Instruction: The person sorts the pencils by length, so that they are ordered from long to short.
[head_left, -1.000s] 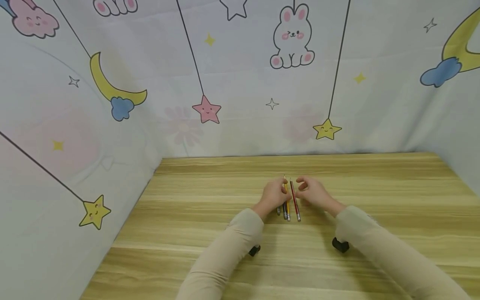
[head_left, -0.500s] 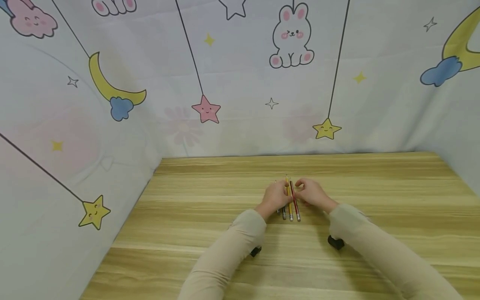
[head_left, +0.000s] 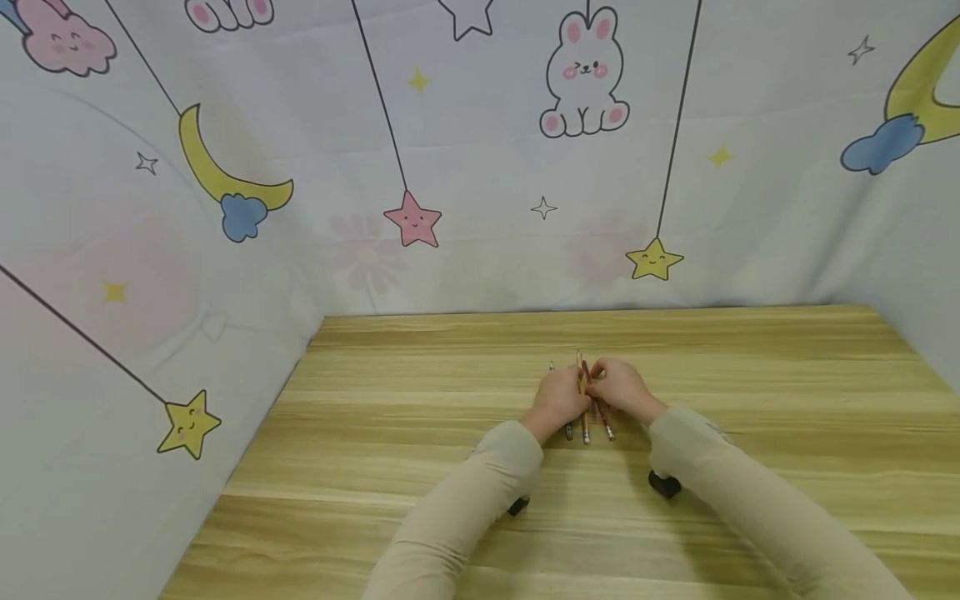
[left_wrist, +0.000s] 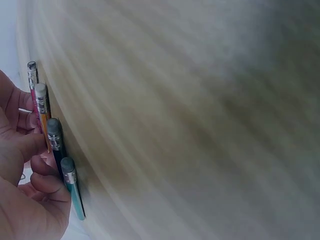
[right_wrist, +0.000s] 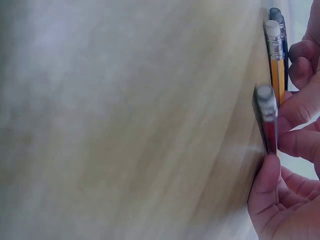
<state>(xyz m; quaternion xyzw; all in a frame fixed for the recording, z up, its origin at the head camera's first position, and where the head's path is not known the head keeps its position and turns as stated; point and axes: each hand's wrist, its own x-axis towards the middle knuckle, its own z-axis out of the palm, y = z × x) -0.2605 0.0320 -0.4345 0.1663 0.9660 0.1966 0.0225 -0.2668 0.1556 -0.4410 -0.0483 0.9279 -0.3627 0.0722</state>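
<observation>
Several pencils with eraser ends lie side by side on the table, their erasers toward the person. My left hand (head_left: 561,396) holds the yellow pencil (right_wrist: 278,75) between thumb and fingers. Left of it are a black pencil (left_wrist: 57,145) and a teal pencil (left_wrist: 75,195), both partly covered by the left hand in the head view. My right hand (head_left: 622,389) pinches the red pencil (right_wrist: 270,132), whose eraser end (head_left: 610,434) slants out to the right. The fingers of both hands come close together around the yellow and red pencils.
The wood-grain table (head_left: 420,367) reaches back to a white cloth wall (head_left: 480,258) printed with stars, moons and rabbits. A similar cloth (head_left: 90,433) stands along the left side. Dark wrist devices (head_left: 664,484) sit under the sleeves.
The left hand and yellow pencil have shifted right, away from the black pencil. The right hand has closed in on the red pencil, whose eraser end has swung right.
</observation>
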